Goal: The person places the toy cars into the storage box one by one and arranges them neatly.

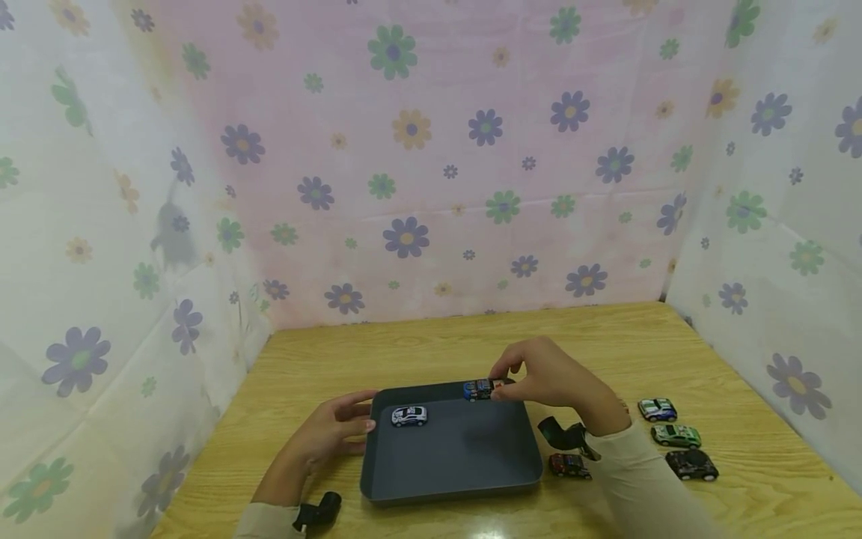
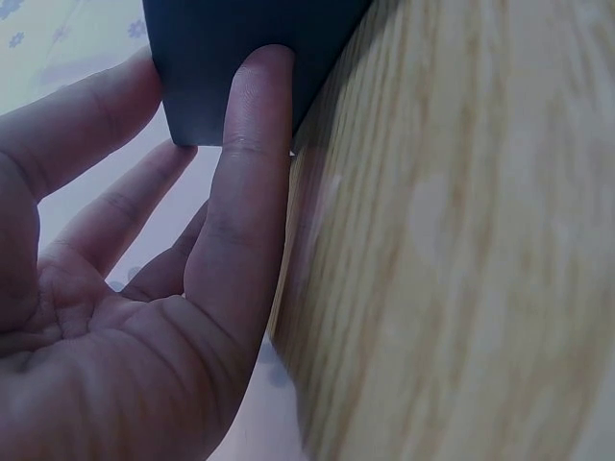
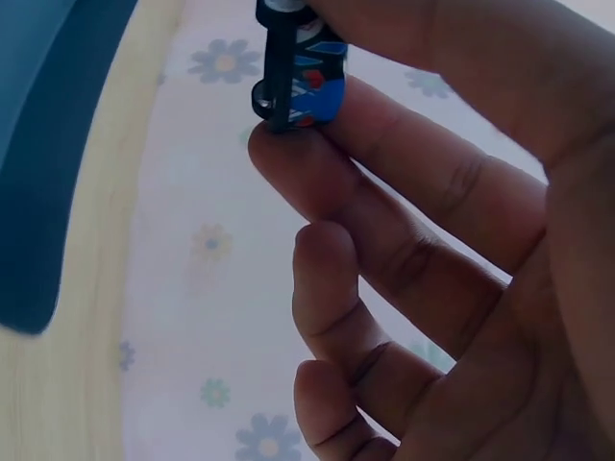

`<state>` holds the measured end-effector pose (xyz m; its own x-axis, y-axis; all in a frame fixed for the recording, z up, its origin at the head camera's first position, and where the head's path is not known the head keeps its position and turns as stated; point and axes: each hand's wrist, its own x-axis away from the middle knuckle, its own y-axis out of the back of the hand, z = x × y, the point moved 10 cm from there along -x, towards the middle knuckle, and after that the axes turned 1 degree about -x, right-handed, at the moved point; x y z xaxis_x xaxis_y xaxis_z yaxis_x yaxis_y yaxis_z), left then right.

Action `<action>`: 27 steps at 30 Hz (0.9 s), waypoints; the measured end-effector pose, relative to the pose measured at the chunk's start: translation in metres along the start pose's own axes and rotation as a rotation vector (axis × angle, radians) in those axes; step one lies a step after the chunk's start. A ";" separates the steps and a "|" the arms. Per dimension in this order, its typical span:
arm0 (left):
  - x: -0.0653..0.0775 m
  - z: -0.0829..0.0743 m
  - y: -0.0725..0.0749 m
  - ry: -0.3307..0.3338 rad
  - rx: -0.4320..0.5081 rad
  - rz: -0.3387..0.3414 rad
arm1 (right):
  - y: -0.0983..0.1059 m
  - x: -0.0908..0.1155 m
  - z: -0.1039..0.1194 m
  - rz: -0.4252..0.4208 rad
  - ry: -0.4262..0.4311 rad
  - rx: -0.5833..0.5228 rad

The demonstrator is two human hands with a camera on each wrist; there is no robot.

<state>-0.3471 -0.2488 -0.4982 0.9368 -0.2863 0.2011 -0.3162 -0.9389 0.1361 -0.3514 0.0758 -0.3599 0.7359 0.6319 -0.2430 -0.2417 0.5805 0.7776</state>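
Note:
A blue and black toy car (image 1: 480, 389) with red marks is pinched between the thumb and fingers of my right hand (image 1: 548, 374), over the back right part of a dark grey tray (image 1: 458, 494). In the right wrist view the toy car (image 3: 312, 82) hangs at the fingertips, away from the tray's edge (image 3: 43, 192). My left hand (image 1: 330, 428) is at the tray's left side, its fairly straight fingers touching the outer wall (image 2: 207, 96). Inside the tray, at the back left, a white and black toy car (image 1: 409, 416) stands on its wheels.
Right of the tray stand a white toy car (image 1: 657, 409) with blue and green, a green one (image 1: 676, 436), a black one (image 1: 692, 465) and a black and red one (image 1: 569, 466). Another is mostly hidden behind the right wrist. Flowered cloth (image 1: 431, 172) surrounds the wooden table (image 1: 323, 352).

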 end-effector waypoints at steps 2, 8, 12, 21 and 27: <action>0.000 0.000 0.000 0.000 -0.001 0.000 | -0.003 -0.004 0.002 0.002 -0.001 -0.008; -0.002 0.001 0.000 -0.001 -0.005 -0.004 | -0.018 -0.012 0.005 0.010 0.019 -0.016; -0.001 0.001 0.001 0.003 -0.001 -0.007 | -0.035 -0.018 0.006 0.035 0.001 -0.040; 0.000 0.003 0.002 0.013 -0.001 0.001 | -0.064 -0.025 0.003 0.082 -0.058 -0.041; -0.001 0.003 0.000 0.008 0.012 0.008 | -0.075 -0.027 -0.004 0.108 -0.085 -0.048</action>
<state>-0.3478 -0.2488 -0.5016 0.9329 -0.2929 0.2096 -0.3223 -0.9386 0.1229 -0.3553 0.0170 -0.4140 0.7542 0.6477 -0.1082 -0.3507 0.5366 0.7675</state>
